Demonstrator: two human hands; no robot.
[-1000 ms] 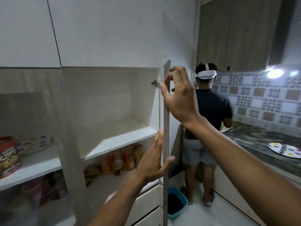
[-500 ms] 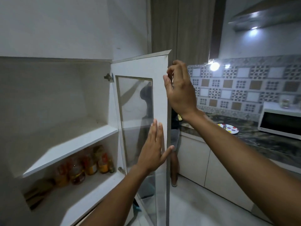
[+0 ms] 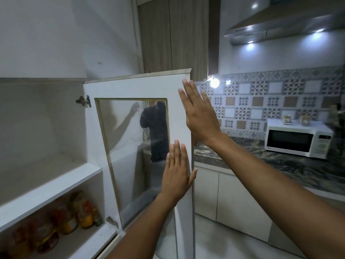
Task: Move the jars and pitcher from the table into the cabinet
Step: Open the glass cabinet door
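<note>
The white cabinet door (image 3: 134,88) with a glass pane stands partly swung out from the open cabinet (image 3: 46,128). My left hand (image 3: 176,173) lies flat against the door's lower free edge, fingers together, thumb around the edge. My right hand (image 3: 198,113) is flat against the upper free edge, fingers spread, holding nothing. Inside, the upper white shelf (image 3: 56,186) is bare. Several jars (image 3: 74,215) with orange and red contents stand on the lower shelf. No pitcher or table is in view.
A dark marbled counter (image 3: 280,163) runs along the right with a white microwave (image 3: 296,140) on it. White base cupboards (image 3: 233,195) sit below. Through the glass pane a person in a dark shirt (image 3: 156,131) shows. A range hood (image 3: 280,25) hangs above.
The view swung right and the door now faces me more. My right hand let go of the door's top edge and opened flat against it. My left hand stays pressed on the door.
</note>
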